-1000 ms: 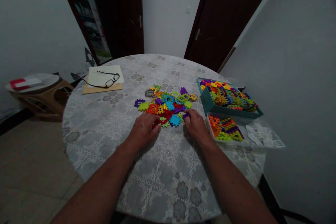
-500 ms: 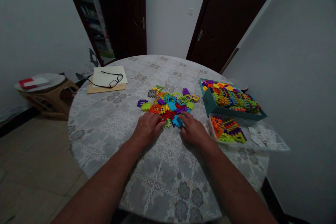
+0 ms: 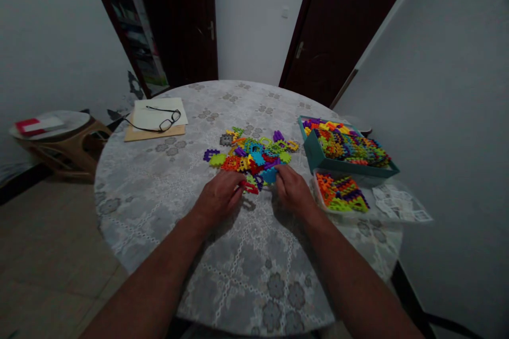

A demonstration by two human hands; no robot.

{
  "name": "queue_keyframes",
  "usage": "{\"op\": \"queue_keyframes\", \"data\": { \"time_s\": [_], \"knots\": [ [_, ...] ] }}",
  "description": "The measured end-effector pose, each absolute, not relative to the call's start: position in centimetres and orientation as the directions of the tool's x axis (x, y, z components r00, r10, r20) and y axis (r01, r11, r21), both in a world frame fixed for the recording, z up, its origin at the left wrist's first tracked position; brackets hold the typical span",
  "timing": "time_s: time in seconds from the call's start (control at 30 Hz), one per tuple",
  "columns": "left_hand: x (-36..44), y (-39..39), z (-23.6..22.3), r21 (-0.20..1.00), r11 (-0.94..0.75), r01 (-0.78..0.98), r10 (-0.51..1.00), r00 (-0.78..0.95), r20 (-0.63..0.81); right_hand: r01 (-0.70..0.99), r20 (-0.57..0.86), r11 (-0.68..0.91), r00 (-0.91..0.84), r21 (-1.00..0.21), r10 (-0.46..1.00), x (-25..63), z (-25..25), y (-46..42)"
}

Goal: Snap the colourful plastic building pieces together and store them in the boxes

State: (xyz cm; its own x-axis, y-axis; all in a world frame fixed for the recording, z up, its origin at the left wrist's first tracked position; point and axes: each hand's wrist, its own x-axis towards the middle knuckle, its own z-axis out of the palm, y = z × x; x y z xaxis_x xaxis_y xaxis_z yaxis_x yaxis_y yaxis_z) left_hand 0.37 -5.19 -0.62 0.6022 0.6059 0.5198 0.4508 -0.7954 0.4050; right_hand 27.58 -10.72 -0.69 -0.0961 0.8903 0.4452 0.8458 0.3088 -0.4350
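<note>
We are sitting over a round table (image 3: 222, 275), its near edge just in front of us and its far edge curving round before the doors. Toward its right side stands a teal box (image 3: 316, 155), filled with coloured pieces, its long axis slanting from the far left to the near right. In the middle lies a loose pile (image 3: 258, 159) of toothed plastic pieces, spread wider from side to side than from front to back. Well to its left, near the table's edge, lies a flat board (image 3: 155, 136), longer crosswise. A clear tray (image 3: 338, 214) with more pieces sits against the box's near side, just beyond our right wrist.

Both our hands are at the near border of the pile. A broad stretch of cloth gives us room between our forearms toward the near edge; on the right, only a narrow strip separates our right hand (image 3: 293, 190) from the tray. That hand's fingertips meet a blue piece (image 3: 269, 175) at the pile's near right; whether they are clamped on it we cannot tell. Our left hand (image 3: 220, 190) pinches a small red piece (image 3: 250, 187) between thumb and finger. Its long axis runs crosswise, the free end pointing right and slightly toward us, with a shadow on the cloth nearer us.
</note>
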Motion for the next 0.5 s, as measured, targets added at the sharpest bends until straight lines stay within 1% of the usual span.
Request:
{"op": "queue_keyframes", "data": {
  "time_s": [0.1,0.17,0.2,0.3,0.4,0.5],
  "knots": [
    [0.4,-5.3,-1.3,0.414,-0.805,0.425,0.591,0.645,0.485,0.77,0.414,0.471,-0.295,-0.431,0.861,26.5,-0.3,-11.4],
    [0.4,-5.2,-1.7,0.428,-0.805,0.411,0.585,0.669,0.458,0.721,0.372,0.531,-0.39,-0.446,0.842,25.5,-0.3,-11.8],
    [0.4,-5.1,-1.8,0.439,-0.804,0.401,0.581,0.685,0.439,0.708,0.355,0.538,-0.41,-0.457,0.84,25.1,-0.3,-11.9],
    [0.0,-4.8,-1.3,0.487,-0.785,0.383,0.584,0.718,0.377,0.685,0.335,0.524,-0.403,-0.506,0.851,24.0,-0.3,-12.0],
    [-0.4,-4.6,-0.3,0.546,-0.748,0.377,0.607,0.722,0.333,0.674,0.325,0.462,-0.329,-0.577,0.886,23.4,0.0,-12.1],
    [-0.6,-4.5,0.5,0.578,-0.721,0.383,0.621,0.727,0.293,0.662,0.31,0.411,-0.272,-0.627,0.911,23.2,0.7,-12.3]
  ]
}}
